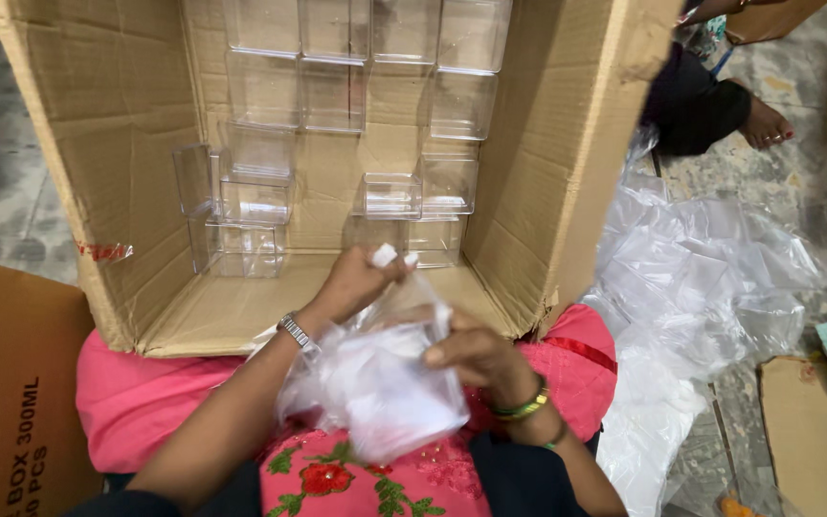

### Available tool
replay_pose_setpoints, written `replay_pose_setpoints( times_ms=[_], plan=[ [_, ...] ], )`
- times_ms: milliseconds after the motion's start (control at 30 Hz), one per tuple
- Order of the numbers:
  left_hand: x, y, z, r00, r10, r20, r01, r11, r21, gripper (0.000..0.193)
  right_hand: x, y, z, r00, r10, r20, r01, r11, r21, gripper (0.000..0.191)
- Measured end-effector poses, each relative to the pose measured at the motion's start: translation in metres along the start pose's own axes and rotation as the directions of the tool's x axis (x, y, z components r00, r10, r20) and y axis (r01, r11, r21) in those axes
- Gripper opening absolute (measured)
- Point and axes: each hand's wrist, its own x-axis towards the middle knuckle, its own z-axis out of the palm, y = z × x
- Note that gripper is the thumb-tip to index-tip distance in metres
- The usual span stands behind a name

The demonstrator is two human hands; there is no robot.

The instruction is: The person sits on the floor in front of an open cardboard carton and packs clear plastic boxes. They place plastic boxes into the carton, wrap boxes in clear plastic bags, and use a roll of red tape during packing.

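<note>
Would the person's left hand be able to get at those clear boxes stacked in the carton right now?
Probably yes: the carton lies open toward the left hand, nothing between it and the clear boxes. But it is holding the plastic bag.

Both forearms are reaching forward over the lap. The left hand [351, 282] is raised, fingers pinching together at the top. The right hand [476, 356] is sitting lower, just beside it, fingers curling inward in a grip.
</note>
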Motion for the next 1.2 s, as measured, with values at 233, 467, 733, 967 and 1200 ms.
replay_pose_setpoints(
  times_ms=[233, 467, 733, 967, 1200],
  plan=[
    [0.012, -0.017, -0.020, 0.975, 0.079, -0.208, -0.173, 0.857, -0.486, 0.033, -0.105, -0.099, -0.126, -0.173, -0.820, -0.545, 0.688, 0.295, -0.663, 0.046],
    [0.002, -0.014, -0.032, 0.995, 0.024, -0.097, -0.062, 0.913, -0.403, 0.028, -0.135, -0.083, -0.230, -0.478, -0.702, -0.528, -0.372, 0.706, -0.602, 0.070],
    [-0.006, 0.001, -0.036, 0.988, 0.016, -0.153, -0.077, 0.910, -0.407, 0.019, -0.104, -0.134, -0.162, -0.199, -0.866, -0.458, -0.749, 0.436, -0.500, 0.052],
    [-0.011, 0.020, -0.029, 0.978, 0.191, -0.080, -0.203, 0.811, -0.549, 0.017, 0.061, -0.028, -0.023, 0.726, -0.656, -0.205, 0.151, 0.443, -0.884, 0.036],
    [-0.032, 0.009, -0.075, 0.960, 0.156, -0.231, -0.248, 0.856, -0.454, 0.020, 0.076, -0.018, 0.005, 0.693, -0.566, -0.447, 0.258, 0.773, -0.579, 0.010]
  ],
)
